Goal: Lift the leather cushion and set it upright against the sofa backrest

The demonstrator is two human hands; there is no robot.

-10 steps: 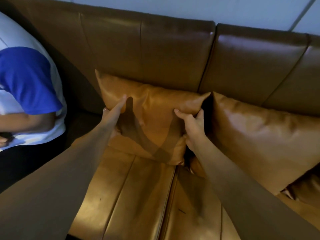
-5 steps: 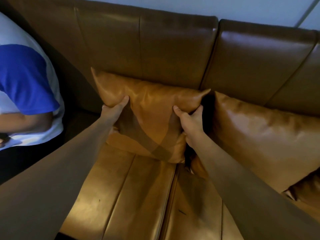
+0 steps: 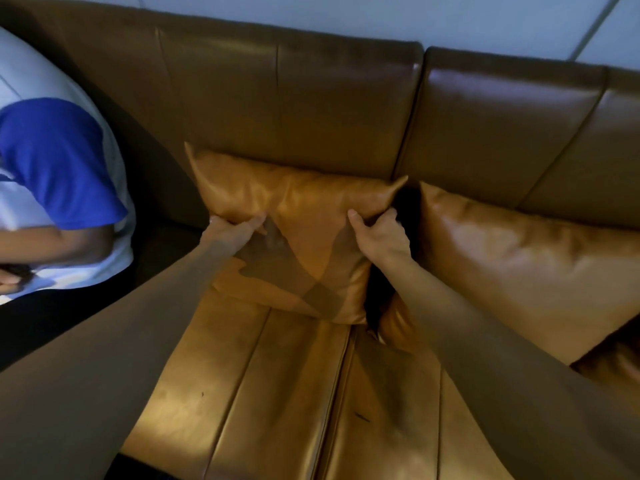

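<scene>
Leather cushion [image 3: 304,216] upright against backrest [image 3: 311,109], both hands [image 3: 235,230] gripping.

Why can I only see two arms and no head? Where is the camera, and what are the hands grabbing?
The camera sits on the person's head and looks forward and down, so you see what they see: their own two arms, never their face. There is no robot here, only bare hands.

The brown thing filling the picture is a leather sofa. Its tall padded part at the top is the backrest.

Both hands hold one shiny leather cushion. The left hand grips its left side and the right hand pinches it near the top right corner. The cushion stands up, leaning on the backrest, with its bottom edge on the seat.

A second cushion leans beside it on the right. At the left edge sits another person in a blue and white shirt.
</scene>
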